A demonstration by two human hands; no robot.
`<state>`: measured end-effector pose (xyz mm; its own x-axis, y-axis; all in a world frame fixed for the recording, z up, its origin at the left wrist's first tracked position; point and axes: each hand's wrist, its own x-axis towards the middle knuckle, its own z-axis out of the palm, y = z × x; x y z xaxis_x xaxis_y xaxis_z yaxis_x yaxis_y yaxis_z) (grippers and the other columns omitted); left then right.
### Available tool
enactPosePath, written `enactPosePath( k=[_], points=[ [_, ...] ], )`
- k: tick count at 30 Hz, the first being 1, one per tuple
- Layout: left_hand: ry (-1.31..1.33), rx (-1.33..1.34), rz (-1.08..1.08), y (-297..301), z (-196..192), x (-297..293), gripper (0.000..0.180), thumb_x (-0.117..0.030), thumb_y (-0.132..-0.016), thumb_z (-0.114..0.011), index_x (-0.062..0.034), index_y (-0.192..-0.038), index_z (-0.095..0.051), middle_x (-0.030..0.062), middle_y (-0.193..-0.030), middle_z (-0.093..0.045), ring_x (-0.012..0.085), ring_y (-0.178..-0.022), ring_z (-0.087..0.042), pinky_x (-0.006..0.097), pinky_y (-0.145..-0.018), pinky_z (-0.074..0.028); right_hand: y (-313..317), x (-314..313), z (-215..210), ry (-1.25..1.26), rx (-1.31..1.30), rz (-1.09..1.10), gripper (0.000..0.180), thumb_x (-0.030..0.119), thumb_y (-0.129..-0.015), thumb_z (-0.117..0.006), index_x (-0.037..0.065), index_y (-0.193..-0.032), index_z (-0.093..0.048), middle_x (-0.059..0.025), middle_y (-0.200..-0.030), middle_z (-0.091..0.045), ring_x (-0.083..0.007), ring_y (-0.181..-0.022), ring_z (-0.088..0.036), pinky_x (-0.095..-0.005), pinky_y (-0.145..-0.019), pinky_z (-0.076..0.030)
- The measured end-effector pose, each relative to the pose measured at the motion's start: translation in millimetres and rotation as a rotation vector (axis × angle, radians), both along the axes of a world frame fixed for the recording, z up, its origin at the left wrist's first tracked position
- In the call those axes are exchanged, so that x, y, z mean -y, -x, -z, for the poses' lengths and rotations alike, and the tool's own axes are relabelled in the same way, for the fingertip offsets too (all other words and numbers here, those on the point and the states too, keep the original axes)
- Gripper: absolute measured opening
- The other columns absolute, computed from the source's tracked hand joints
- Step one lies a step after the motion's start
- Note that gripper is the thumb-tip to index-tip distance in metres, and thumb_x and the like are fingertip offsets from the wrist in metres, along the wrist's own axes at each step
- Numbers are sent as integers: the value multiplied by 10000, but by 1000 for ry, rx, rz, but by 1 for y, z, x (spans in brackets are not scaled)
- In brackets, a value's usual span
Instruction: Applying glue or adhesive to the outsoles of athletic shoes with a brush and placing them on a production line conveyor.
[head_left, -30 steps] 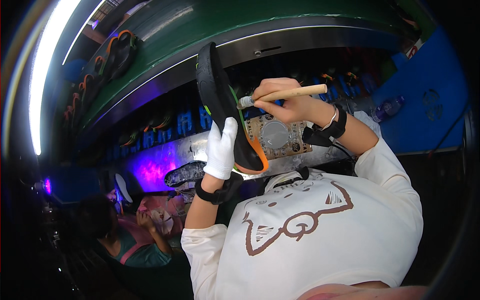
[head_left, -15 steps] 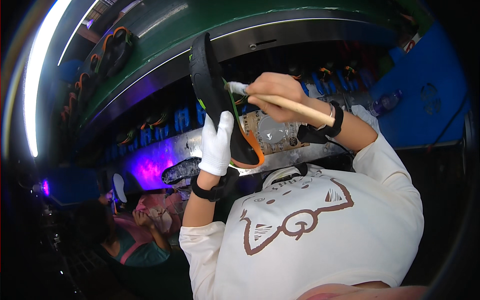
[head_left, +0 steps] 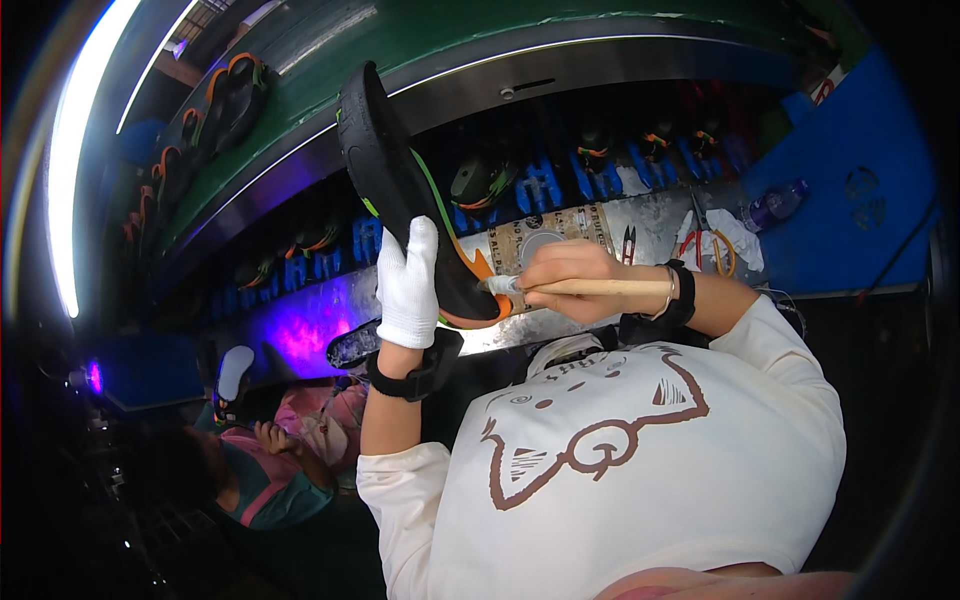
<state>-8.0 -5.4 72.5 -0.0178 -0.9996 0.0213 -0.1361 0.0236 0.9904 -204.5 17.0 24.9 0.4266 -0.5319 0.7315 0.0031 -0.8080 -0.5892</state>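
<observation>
A long black shoe sole (head_left: 382, 160) with green and orange edging stands tilted in front of me, its far end over the green surface. My left hand (head_left: 408, 290), in a white glove, is closed around the sole near its close end. My bare right hand (head_left: 568, 272) grips a brush (head_left: 610, 287) by its pale wooden handle. The bristles touch the sole's edge at the orange part close to me. Beneath my right hand, a round grey container top (head_left: 540, 243) shows in part on a printed brown cardboard sheet (head_left: 590, 220).
Scissors (head_left: 722, 250), small snips (head_left: 628, 245) and a purple bottle (head_left: 778, 203) lie on the metal bench at right. Several shoe parts in blue holders (head_left: 540, 188) line its back. More soles (head_left: 240, 95) rest on the green surface (head_left: 430, 35). Another person (head_left: 275, 455) sits at left.
The brush has moved down along the sole from its middle to the orange close end. My left hand and the sole have shifted slightly left. Scissors and snips now show.
</observation>
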Motion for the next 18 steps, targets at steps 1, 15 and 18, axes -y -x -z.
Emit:
enactPosePath(
  k=[1, 15, 18],
  points=[
    [4, 9, -8, 0, -1, 0, 396, -314, -891, -429, 12, -1112, -458, 55, -953, -539, 118, -833, -510, 247, -751, -416, 2, -1, -1, -45, 9, -27, 106, 24, -719, -622, 4, -809, -570, -79, -689, -547, -218, -573, -523, -290, -495, -405],
    [-30, -51, 77, 31, -16, 3, 310, -237, -889, -461, 8, -1078, -477, 41, -925, -549, 99, -802, -512, 228, -737, -421, 35, 10, -13, -268, 149, 176, 92, 47, -748, -613, 18, -833, -595, -65, -737, -584, -140, -636, -552, -240, -560, -441],
    [-69, -76, 87, 36, -20, 3, 311, -233, -889, -462, 10, -1083, -474, 46, -931, -552, 100, -805, -514, 230, -743, -421, 39, 6, -12, -281, 147, 168, 96, 46, -743, -617, 15, -831, -595, -65, -737, -586, -135, -639, -555, -236, -561, -444]
  ],
)
